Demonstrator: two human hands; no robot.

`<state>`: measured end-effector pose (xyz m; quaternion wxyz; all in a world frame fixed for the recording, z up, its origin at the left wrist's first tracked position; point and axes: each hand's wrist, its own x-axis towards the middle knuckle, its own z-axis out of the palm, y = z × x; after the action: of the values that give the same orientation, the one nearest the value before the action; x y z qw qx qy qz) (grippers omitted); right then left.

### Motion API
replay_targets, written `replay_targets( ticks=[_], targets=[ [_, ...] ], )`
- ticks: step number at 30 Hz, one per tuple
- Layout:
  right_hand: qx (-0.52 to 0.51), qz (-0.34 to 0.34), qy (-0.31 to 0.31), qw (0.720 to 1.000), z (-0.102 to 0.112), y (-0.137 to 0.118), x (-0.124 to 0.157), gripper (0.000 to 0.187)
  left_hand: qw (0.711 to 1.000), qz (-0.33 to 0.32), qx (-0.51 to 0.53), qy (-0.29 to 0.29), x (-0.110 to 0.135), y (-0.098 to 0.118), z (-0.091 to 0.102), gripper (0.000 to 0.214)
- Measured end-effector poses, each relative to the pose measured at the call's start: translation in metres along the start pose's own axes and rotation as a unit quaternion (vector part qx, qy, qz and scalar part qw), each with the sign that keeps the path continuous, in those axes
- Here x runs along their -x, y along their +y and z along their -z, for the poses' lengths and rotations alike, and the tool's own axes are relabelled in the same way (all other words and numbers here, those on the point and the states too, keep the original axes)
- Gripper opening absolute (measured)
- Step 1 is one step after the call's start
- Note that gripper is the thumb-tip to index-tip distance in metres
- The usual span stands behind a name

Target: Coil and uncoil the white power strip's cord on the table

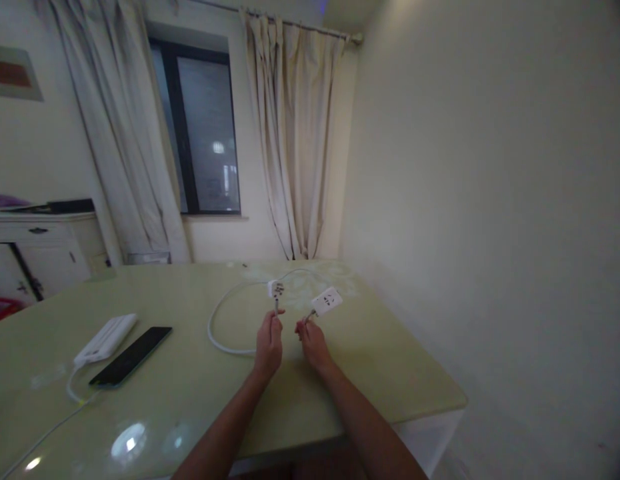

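Observation:
Near the middle of the table, my left hand is closed around the cord just below a white plug, whose prongs face me. Slightly to the right, my right hand grips the cord below a white socket block, tilted with its outlet holes toward me. Both ends look like parts of one white extension cord, which loops on the tabletop left of my left hand and runs behind the plug. The plug and socket are apart. My fingers partly hide the gripped cord.
A white power bank and a black phone lie at the left of the pale green table, with a thin white cable beside them. A bare wall borders the table's right side. Curtains hang behind.

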<state>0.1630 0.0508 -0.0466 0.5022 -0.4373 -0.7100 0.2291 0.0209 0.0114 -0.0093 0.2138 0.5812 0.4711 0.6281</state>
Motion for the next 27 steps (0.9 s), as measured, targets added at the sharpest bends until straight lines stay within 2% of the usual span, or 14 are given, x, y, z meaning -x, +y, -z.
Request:
replay_targets(
  ticks=[3, 5, 8, 13, 16, 19, 21, 24, 27],
  targets=[
    [-0.032, -0.017, -0.016, 0.999, 0.002, -0.003, -0.001, 0.054, 0.999, -0.011, -0.031, -0.032, 0.006, -0.015, -0.009, 0.045],
    [-0.06, -0.025, -0.028, 0.998, 0.002, -0.007, -0.003, 0.049, 0.995, -0.022, -0.062, -0.074, 0.01, -0.02, -0.005, 0.042],
    [-0.1, -0.015, -0.042, 0.994, 0.003, -0.014, -0.004, 0.042, 0.989, -0.044, -0.075, -0.117, 0.013, -0.018, 0.002, 0.039],
    [-0.201, 0.031, -0.121, 0.972, 0.006, -0.026, -0.001, 0.033, 0.987, -0.083, -0.075, -0.111, 0.013, -0.006, 0.004, 0.034],
    [-0.254, 0.011, -0.123, 0.959, 0.007, -0.029, 0.0, 0.028, 0.985, -0.097, -0.076, -0.119, 0.013, -0.006, 0.004, 0.033],
    [-0.308, -0.008, -0.113, 0.944, 0.008, -0.03, -0.001, 0.033, 0.983, -0.112, -0.08, -0.12, 0.013, -0.011, 0.004, 0.033],
    [-0.323, -0.022, -0.1, 0.941, 0.008, -0.031, -0.003, 0.038, 0.986, -0.08, -0.093, -0.11, 0.013, -0.013, 0.005, 0.033],
    [-0.312, -0.052, -0.085, 0.945, 0.008, -0.032, -0.005, 0.041, 0.987, 0.004, -0.137, -0.08, 0.015, -0.014, 0.005, 0.029],
    [-0.307, -0.066, -0.083, 0.946, 0.009, -0.034, -0.005, 0.042, 0.975, 0.038, -0.202, -0.08, 0.016, -0.009, 0.006, 0.028]
  ],
)
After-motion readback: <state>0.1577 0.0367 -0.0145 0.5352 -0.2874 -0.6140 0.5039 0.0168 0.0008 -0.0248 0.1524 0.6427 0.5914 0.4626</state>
